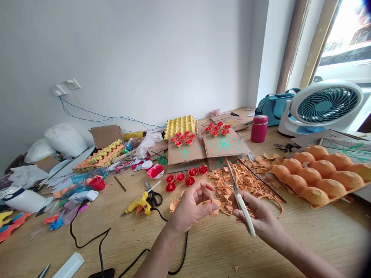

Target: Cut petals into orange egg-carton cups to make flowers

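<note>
Currently, the left hand (pixel 189 206) pinches an orange carton piece (pixel 215 213) at the lower centre of the frame; rightward, the right hand (pixel 261 217) grips white-handled scissors (pixel 244 213), blades pointing upward, near orange scraps (pixel 222 179).

- Free to pass over pale wooden tabletop (pixel 214 247) between both forearms (pixel 162 243).
- Tight between left hand (pixel 193 204) and right hand (pixel 256 216): split by white-handled metal scissors (pixel 245 216).
- Blocked ahead by heap of curled orange pulp scraps (pixel 249 184), crossed by thin dark stick (pixel 262 180).
- Walled off at right by bumpy orange pulp egg tray (pixel 319 173).
- Obstructed at left by yellow plastic glue gun (pixel 142 202), black-handled scissors (pixel 151 197), long black cable (pixel 186 251).
- Hemmed in beyond left hand by red rose-shaped flowers (pixel 180 177).
</note>
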The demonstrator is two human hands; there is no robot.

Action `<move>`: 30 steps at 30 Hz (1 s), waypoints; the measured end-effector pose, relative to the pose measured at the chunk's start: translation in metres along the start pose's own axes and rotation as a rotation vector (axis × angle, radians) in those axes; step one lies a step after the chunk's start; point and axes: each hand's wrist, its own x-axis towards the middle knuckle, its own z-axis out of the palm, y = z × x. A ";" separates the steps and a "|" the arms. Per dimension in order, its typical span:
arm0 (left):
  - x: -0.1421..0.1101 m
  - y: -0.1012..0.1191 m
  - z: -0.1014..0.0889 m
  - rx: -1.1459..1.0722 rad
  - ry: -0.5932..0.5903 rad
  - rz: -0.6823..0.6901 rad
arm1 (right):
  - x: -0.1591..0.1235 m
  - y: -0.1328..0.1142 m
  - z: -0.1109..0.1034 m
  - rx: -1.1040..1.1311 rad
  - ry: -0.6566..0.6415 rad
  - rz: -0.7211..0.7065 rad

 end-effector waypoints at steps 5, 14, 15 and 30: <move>-0.004 -0.003 0.008 0.185 -0.055 0.010 | 0.000 -0.004 0.005 0.211 -0.045 0.039; -0.006 -0.005 0.012 0.215 -0.164 0.001 | 0.001 -0.012 0.013 0.387 -0.047 0.093; -0.006 -0.005 0.013 0.239 -0.175 -0.011 | 0.001 -0.012 0.013 0.399 -0.027 0.098; -0.001 -0.014 0.018 0.030 -0.213 -0.041 | 0.003 -0.016 0.008 0.400 0.092 0.141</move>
